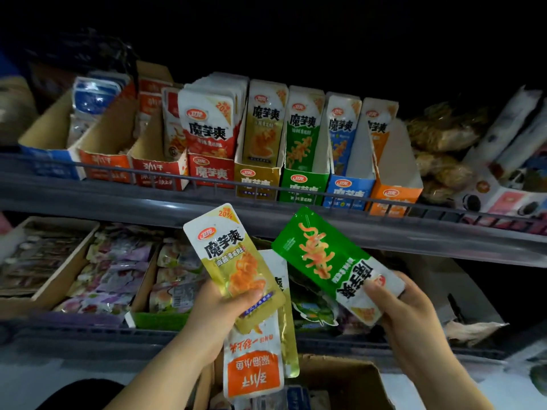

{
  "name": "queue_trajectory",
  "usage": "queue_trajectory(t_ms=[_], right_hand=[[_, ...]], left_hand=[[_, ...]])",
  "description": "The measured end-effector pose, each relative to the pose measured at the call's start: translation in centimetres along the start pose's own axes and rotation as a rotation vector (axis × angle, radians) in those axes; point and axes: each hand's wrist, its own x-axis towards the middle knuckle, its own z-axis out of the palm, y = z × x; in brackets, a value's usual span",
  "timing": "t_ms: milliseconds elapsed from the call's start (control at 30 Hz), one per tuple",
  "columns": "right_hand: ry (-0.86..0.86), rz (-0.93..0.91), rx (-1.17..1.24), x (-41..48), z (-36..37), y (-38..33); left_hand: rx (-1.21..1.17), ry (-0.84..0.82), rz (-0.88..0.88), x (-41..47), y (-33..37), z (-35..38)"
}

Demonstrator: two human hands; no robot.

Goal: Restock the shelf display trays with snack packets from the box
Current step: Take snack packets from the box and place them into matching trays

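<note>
My left hand [207,318] grips a small stack of snack packets, with a yellow packet [233,261] upright on top and an orange-and-white packet [254,362] hanging upside down beneath it. My right hand [405,309] pinches the white end of a green packet [325,258], held upside down and tilted. Both hands are just below the upper shelf, where a row of display trays stands: red [211,173], yellow [256,180], green [305,187], blue [349,192] and orange [393,198]. The cardboard box [349,380] sits open below my hands.
A wire rail [148,173] runs along the front of the upper shelf. Further trays [47,137] stand at the upper left, bagged snacks [444,137] at the upper right. The lower shelf holds cardboard trays [59,279] with mixed packets.
</note>
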Motion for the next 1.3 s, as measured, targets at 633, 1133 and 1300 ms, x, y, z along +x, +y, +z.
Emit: queue_trajectory(t_ms=[633,1133,1300], right_hand=[[0.198,-0.546,-0.602,9.6,3.8,-18.0],[0.15,-0.412,-1.016,15.6,10.2,-20.8],[0.011,-0.386,-1.085,16.5,11.4,-20.6]], left_hand=[[0.328,-0.119,0.196,2.1,6.9,-1.4],[0.381,-0.102,0.252,2.9,7.7,-3.8],[0.451,-0.139,0.241,3.4,7.4,-4.0]])
